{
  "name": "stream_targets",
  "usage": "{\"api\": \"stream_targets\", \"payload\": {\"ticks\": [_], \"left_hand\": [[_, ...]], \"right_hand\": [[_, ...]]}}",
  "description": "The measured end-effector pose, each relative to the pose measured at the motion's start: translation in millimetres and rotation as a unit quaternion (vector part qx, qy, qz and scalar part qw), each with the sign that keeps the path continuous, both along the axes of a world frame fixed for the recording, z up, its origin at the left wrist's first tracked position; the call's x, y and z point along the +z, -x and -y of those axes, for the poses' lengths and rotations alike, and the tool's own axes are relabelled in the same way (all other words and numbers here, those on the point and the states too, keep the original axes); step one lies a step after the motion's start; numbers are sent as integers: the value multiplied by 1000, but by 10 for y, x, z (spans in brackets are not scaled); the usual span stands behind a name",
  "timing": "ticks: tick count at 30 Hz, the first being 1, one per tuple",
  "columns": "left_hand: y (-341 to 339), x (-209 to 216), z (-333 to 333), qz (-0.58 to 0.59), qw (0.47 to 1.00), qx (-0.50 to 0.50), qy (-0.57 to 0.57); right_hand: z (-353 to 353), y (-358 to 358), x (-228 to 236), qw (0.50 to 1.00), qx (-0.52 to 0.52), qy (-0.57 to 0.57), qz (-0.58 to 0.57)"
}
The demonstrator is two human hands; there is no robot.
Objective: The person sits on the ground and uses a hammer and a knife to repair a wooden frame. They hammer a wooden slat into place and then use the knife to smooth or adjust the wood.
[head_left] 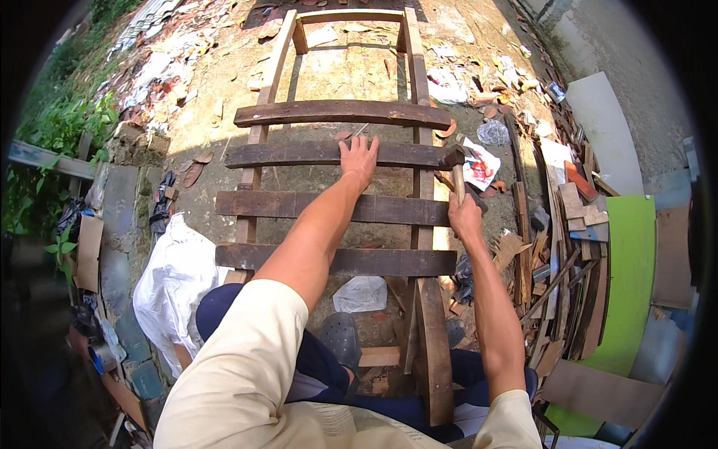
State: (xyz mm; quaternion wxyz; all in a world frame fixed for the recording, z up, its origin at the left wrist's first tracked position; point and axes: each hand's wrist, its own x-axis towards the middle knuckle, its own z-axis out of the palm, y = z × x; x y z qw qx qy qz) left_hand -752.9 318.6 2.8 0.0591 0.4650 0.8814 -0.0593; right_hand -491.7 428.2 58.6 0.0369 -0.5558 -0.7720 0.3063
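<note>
A wooden frame lies in front of me, with several dark slats across its two rails. My left hand rests with fingers spread on the second slat from the far end, near its middle. In my right hand is a hammer, gripped by its wooden handle. Its dark head is by the right end of that same slat, over the right rail; whether it touches the wood I cannot tell. Nearer me are the third slat and the nearest slat.
Scrap wood is heaped along the right side beside a green board and a white panel. A white sack lies at the left by a low block wall. Leaves and litter cover the ground. A dark clog shows below the slats.
</note>
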Motion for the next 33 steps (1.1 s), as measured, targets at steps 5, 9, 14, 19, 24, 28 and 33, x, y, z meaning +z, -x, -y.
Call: {"api": "stream_targets", "payload": {"ticks": [5, 9, 14, 19, 24, 28, 33], "left_hand": [[325, -19, 231, -3, 998, 62, 21], [417, -75, 288, 6, 1000, -4, 5], [422, -190, 349, -13, 999, -18, -40], [362, -169, 312, -31, 997, -42, -65], [398, -225, 367, -17, 997, -31, -73], [475, -212, 343, -29, 997, -44, -52], [776, 125, 610, 10, 988, -155, -6]], "right_hand": [[140, 74, 226, 1000, 18, 20, 0], [108, 50, 269, 1000, 16, 16, -17], [124, -7, 294, 999, 19, 27, -7], [38, -110, 114, 1000, 22, 11, -10], [169, -11, 263, 999, 9, 33, 0], [7, -135, -203, 997, 48, -58, -24], [256, -97, 21, 999, -3, -20, -35]]}}
